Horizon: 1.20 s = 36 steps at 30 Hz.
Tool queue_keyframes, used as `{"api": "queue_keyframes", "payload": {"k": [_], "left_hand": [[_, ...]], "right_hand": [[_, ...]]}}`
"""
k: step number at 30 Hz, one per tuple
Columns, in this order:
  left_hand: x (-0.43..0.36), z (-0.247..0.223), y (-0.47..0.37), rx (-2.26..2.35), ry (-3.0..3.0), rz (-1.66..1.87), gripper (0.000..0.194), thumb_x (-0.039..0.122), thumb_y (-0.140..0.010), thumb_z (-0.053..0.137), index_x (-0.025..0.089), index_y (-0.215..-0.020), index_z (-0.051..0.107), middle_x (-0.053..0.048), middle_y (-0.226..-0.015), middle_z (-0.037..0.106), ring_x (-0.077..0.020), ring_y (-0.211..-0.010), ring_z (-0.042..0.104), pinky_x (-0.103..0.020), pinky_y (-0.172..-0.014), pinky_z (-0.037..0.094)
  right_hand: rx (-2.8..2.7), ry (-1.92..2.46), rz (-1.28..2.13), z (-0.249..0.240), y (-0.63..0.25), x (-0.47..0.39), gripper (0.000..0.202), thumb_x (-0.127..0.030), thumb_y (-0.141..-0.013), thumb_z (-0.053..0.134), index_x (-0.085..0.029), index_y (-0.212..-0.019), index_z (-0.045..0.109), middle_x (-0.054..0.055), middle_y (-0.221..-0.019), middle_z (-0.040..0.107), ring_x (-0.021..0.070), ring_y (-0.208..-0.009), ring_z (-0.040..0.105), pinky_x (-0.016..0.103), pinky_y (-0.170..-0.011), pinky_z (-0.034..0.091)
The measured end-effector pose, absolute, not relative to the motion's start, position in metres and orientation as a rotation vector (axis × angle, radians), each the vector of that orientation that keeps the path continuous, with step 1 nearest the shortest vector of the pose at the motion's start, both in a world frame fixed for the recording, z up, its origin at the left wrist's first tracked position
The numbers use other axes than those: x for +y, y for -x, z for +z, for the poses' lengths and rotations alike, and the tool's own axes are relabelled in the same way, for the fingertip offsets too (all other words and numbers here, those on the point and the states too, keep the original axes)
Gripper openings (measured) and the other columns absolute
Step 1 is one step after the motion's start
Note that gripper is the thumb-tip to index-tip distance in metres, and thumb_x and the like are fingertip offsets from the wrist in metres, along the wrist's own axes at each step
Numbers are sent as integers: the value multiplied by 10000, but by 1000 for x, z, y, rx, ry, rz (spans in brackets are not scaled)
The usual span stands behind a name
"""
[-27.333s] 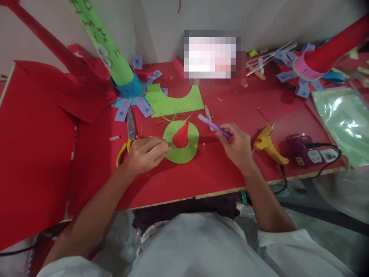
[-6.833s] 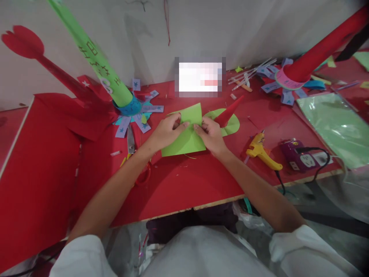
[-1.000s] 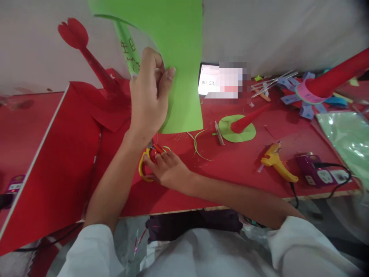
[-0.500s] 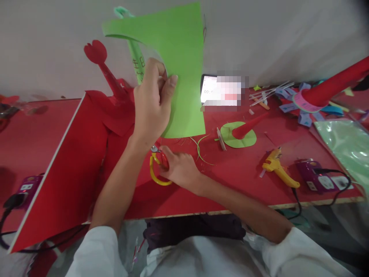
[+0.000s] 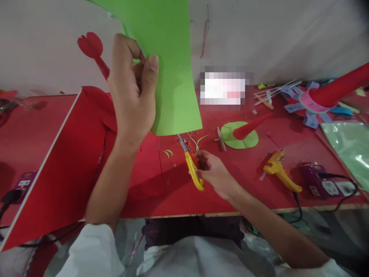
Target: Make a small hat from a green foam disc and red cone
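Note:
My left hand [image 5: 134, 92] pinches a sheet of green paper [image 5: 173, 77] along its curved cut edge, thumb in front, holding it up above the table. The sheet's upper part runs out of view. Below its bottom edge, my right hand [image 5: 215, 171] grips scissors [image 5: 191, 165] with red and yellow handles; their blades point up and left toward the paper. Thin green paper trimmings [image 5: 168, 154] lie near the blades. To the right of the scissors rests a green paper oval [image 5: 227, 134] with a red paper cone [image 5: 245, 130] on it.
A yellow glue gun [image 5: 275, 167] and a purple power strip [image 5: 319, 181] with a black cord lie at the right. A red board [image 5: 63, 165] leans at the left. Behind stands a red paper flower [image 5: 90, 45]. Clear sticks [image 5: 278, 92] lie near the wall.
My left hand has raised the green paper and shifted it left. My right hand has moved right with the scissors, whose blades now show below the paper.

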<state>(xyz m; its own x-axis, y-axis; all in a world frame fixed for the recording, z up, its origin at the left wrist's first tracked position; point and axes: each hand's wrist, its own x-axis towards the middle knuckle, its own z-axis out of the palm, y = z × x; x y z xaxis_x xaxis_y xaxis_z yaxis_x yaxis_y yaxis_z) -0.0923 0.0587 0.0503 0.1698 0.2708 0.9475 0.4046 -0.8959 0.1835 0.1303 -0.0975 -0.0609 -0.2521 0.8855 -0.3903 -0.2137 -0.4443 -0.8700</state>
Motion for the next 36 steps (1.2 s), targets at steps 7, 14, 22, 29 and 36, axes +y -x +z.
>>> {"api": "queue_keyframes", "payload": {"k": [7,14,22,29,36], "left_hand": [[44,59,85,-733,2240,-1960,363,390,-1170,509,246,-899,314,23,-878,279,-72,-621,224,-300,-551,196],[46,55,90,-1001,2077,-2060,468,627,-1104,554,251,-902,362,40,-812,277,-103,-642,235,-338,-592,183],[57,50,102,-1066,1928,-2054,468,638,-1115,514,257,-899,347,42,-792,240,-127,-681,243,-339,-644,233],[49,48,101,-1328,1785,-1959,547,771,-1051,498,255,-905,393,58,-739,287,-120,-617,296,-316,-625,233],[42,52,106,-1340,1696,-1906,554,774,-1044,501,258,-874,394,74,-662,302,-124,-564,310,-310,-613,230]], "right_hand": [[-1208,1032,1715,-68,-116,-64,592,-680,-782,878,-238,-675,498,-88,-530,438,73,-474,401,243,-483,327],[-1254,827,1730,-102,-131,-50,782,-1024,-741,623,-255,-807,499,-96,-586,422,76,-443,364,236,-433,348],[-1459,838,1608,-103,-135,-59,850,-1023,-721,644,-231,-1025,600,-29,-850,550,109,-661,472,276,-639,500],[-1545,916,1478,-97,-132,-68,799,-998,-785,613,-220,-969,604,-47,-754,489,118,-641,450,270,-599,460],[-1625,926,1445,-96,-129,-67,765,-978,-813,599,-221,-927,598,-38,-732,520,120,-600,480,257,-556,420]]}}
